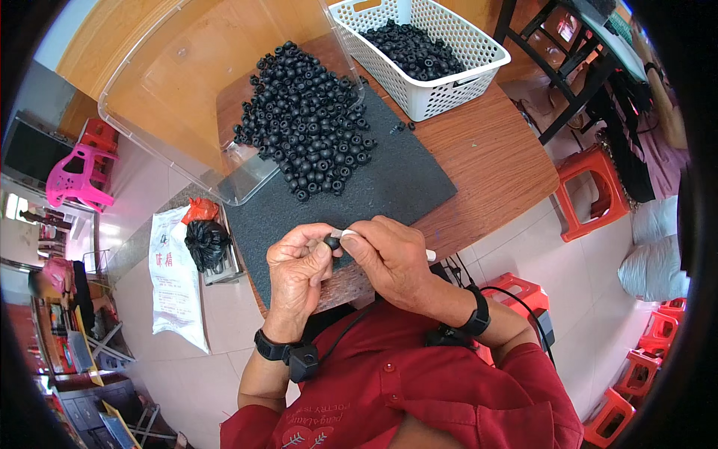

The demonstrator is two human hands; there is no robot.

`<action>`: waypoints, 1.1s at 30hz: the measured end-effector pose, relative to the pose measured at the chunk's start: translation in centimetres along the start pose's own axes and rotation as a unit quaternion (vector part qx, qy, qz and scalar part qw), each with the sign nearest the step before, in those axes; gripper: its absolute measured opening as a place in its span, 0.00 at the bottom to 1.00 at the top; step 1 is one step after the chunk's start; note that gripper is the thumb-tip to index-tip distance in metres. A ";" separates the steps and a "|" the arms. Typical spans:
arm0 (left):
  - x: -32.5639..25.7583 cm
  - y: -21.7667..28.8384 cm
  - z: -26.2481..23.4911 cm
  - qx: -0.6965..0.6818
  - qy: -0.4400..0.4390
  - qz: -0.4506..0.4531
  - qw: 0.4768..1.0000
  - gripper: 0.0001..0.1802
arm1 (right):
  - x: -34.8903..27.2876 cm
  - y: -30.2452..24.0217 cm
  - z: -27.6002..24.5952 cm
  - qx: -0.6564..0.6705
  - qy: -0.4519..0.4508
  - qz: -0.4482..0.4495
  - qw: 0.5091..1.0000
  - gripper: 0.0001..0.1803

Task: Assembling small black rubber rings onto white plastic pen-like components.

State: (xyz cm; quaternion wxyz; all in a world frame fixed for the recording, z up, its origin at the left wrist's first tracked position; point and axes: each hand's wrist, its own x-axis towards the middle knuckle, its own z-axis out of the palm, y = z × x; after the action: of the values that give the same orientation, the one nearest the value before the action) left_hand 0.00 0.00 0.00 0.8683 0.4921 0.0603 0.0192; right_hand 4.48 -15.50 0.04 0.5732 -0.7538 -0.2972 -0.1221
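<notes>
Between the thumb and fingers of my left hand (294, 271) is a small round black rubber piece (332, 242). My right hand (390, 258) grips a small knife (431, 256) with a white handle, and its short blade meets the piece at the top. Both hands are close together above the near edge of a dark mat (407, 168). Beyond them, a heap of similar black pieces (307, 123), many with a hole, spills from a tipped clear plastic tub (161, 161) onto the mat.
A white perforated basket (432, 105) with small black bits stands at the far right of the brown table (497, 168). Left of the table are a white printed sack (172, 280) and a black plastic bag (206, 245). Red stools (598, 191) and another person (662, 127) are at right.
</notes>
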 end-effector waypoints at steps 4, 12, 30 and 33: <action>-0.1 -0.1 0.0 -0.002 0.004 -0.004 1.000 0.12 | -0.1 -0.1 0.2 -0.010 0.006 -0.009 1.000 0.09; -0.3 0.1 0.1 -0.004 0.014 -0.005 1.000 0.12 | -0.2 0.3 0.4 -0.083 0.011 -0.072 0.994 0.10; -0.6 -0.1 0.9 -0.013 0.053 -0.008 0.998 0.11 | -0.3 0.6 0.4 -0.182 0.050 -0.195 0.963 0.13; -0.5 0.0 1.1 -0.026 0.044 -0.010 0.999 0.11 | -0.3 0.6 0.6 -0.135 0.060 -0.168 0.975 0.12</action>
State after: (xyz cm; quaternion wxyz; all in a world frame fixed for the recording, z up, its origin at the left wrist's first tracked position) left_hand -0.39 -0.98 0.64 0.8775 0.4671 0.1029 0.0339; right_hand 4.56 -15.17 -0.76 0.4544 -0.7550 -0.3652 -0.3003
